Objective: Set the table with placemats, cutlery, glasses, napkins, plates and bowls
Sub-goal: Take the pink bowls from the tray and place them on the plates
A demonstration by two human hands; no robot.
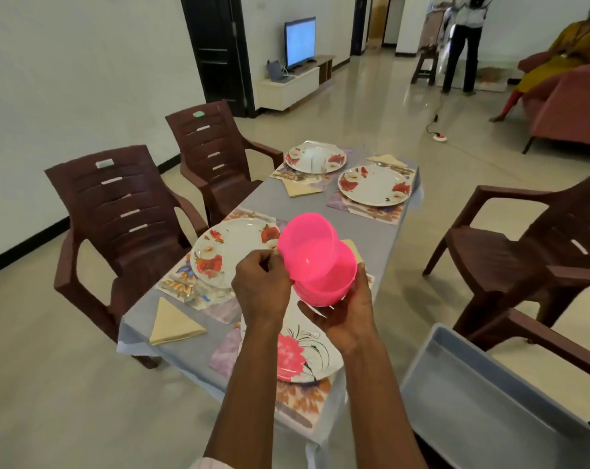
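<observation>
A long table under a grey cloth carries four floral plates on placemats, with folded napkins. Brown plastic chairs stand along both sides, and a television is by the far wall. Above the nearest plate, the right hand cups a stack of pink bowls from below with curled fingers, while the left hand pinches the rim of the top bowl, which is tilted up off the stack.

Long table runs near to far, covered w/ a grey-blue cloth that hangs over the near edge. Four floral placemats lie on the cloth, 2 per side: near-left mat, near-right mat, far-left mat, far-right mat. Beige folded napkins also lie on the cloth. The triangle napkin is at the near-left corner, just beside the near-left mat. The second napkin is at the far-left mat's near edge. The third napkin is at the far end, by the far-right mat.
</observation>
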